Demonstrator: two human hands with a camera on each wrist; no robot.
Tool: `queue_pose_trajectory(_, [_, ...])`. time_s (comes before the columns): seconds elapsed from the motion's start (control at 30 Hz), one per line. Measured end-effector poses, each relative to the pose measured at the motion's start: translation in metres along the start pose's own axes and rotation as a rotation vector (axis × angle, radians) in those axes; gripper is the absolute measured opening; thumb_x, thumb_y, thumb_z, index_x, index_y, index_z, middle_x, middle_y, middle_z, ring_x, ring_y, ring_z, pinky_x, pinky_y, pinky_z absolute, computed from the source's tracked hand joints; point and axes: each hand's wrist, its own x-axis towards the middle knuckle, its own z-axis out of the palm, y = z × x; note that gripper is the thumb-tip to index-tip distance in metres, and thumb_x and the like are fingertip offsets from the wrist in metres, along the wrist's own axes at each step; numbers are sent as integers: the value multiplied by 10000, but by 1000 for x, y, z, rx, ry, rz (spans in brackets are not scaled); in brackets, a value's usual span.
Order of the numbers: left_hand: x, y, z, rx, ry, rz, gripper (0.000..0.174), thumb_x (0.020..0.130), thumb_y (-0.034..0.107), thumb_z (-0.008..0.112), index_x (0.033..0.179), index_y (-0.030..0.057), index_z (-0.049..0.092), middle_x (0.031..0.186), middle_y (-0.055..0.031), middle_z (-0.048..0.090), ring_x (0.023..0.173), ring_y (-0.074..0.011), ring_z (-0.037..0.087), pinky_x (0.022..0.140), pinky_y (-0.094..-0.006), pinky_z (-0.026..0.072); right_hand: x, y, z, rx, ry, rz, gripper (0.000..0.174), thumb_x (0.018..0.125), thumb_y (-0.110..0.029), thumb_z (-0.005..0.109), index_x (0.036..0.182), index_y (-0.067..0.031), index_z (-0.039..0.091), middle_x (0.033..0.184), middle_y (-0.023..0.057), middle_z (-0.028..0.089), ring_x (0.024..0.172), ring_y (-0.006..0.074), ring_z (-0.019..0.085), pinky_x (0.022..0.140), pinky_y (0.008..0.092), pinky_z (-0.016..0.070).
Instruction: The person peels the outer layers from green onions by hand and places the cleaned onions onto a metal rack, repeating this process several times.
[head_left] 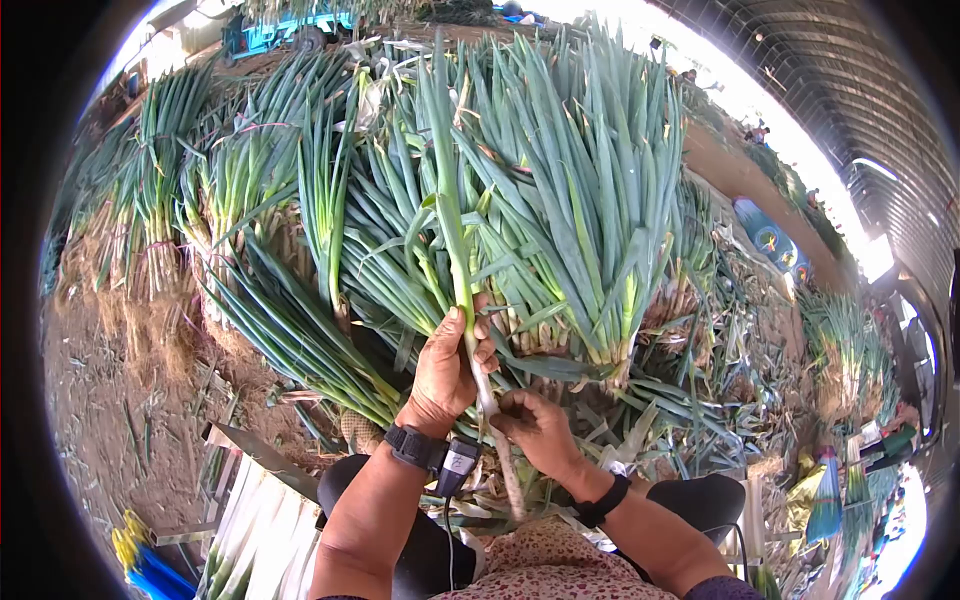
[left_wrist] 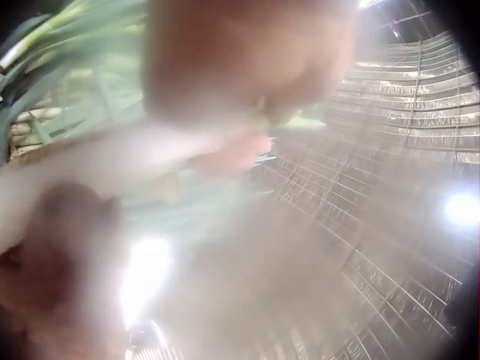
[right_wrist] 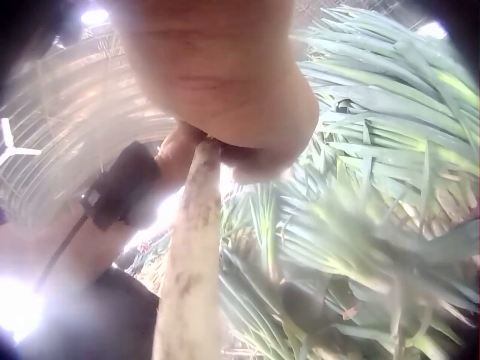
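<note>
A single long green onion stalk [head_left: 480, 385] stands nearly upright in the head view, its green leaves pointing away and its pale end toward the person's lap. The left hand [head_left: 450, 370] grips it around the middle, thumb on one side and fingers curled on the other. Just below, the right hand [head_left: 540, 432] pinches the pale part with thumb and fingers. In the left wrist view the white stalk [left_wrist: 97, 161] crosses blurred beside the left hand [left_wrist: 247, 60]. The right wrist view shows the dirt-marked stalk [right_wrist: 191, 262] under the right hand [right_wrist: 225, 82].
Piles of green onions [head_left: 590, 190] lie in front, with tied bundles [head_left: 160, 200] at the left. White stalks [head_left: 265, 530] rest in a frame at lower left, near blue and yellow items [head_left: 150, 560]. Leaf scraps [head_left: 700, 410] cover the ground at right.
</note>
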Motion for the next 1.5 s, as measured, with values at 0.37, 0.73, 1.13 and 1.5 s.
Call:
queue_pose_trajectory(0.37, [10, 14, -6, 90, 133, 204, 288, 946, 278, 537, 1190, 128, 525, 798, 2, 496, 610, -104, 451, 525, -243, 401, -16, -2, -4, 330, -74, -9, 74, 880, -74, 608, 883, -42, 542, 785, -40, 481, 709, 49, 441, 633, 202, 396])
queue_pose_trajectory(0.73, [17, 52, -20, 231, 449, 495, 144, 943, 241, 539, 1063, 176, 495, 825, 7, 527, 637, -101, 468, 542, -252, 408, -163, 180, -114, -1179, -1217, 498, 367, 842, -358, 564, 1028, -45, 613, 881, 184, 658, 853, 381, 630, 743, 455, 489])
queue_pose_trajectory(1.13, [25, 8, -10, 298, 318, 420, 321, 941, 134, 496, 1243, 140, 386, 820, -4, 461, 681, -125, 459, 617, -285, 421, -23, 49, -9, -89, 1, 83, 448, 840, -204, 664, 1214, -1, 523, 1003, 156, 623, 925, 197, 596, 797, 324, 474])
queue_pose_trajectory(1.5, [-41, -84, 23, 685, -521, -547, 732, 866, 430, 615, 1402, 35, 310, 1023, -57, 608, 955, -169, 576, 841, -313, 453, 21, -43, -99, 908, 467, -19, 209, 890, -232, 581, 1025, -77, 546, 671, -15, 478, 515, 101, 437, 446, 227, 368])
